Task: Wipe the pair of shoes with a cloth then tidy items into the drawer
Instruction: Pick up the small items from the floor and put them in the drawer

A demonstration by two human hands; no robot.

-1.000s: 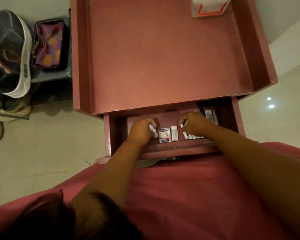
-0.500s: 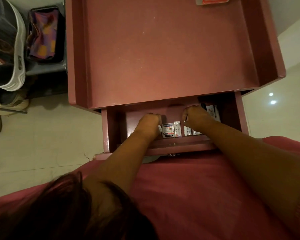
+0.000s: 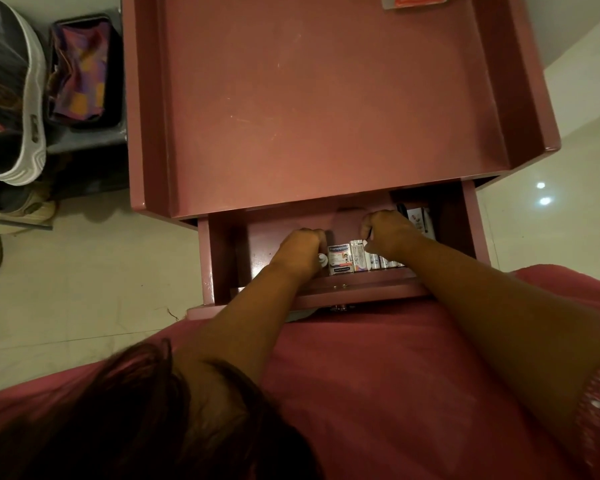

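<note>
"Hansaplast" reads in white on the blue band of the small box [image 3: 340,259] standing in the drawer [image 3: 326,289]; print on neighbouring packs is too small.

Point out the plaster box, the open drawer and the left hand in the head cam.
plaster box [image 3: 339,259], head view, on its printed front face.
drawer [image 3: 354,289], head view, on its front rim.
left hand [image 3: 300,249], head view, on the back of the hand.
</note>
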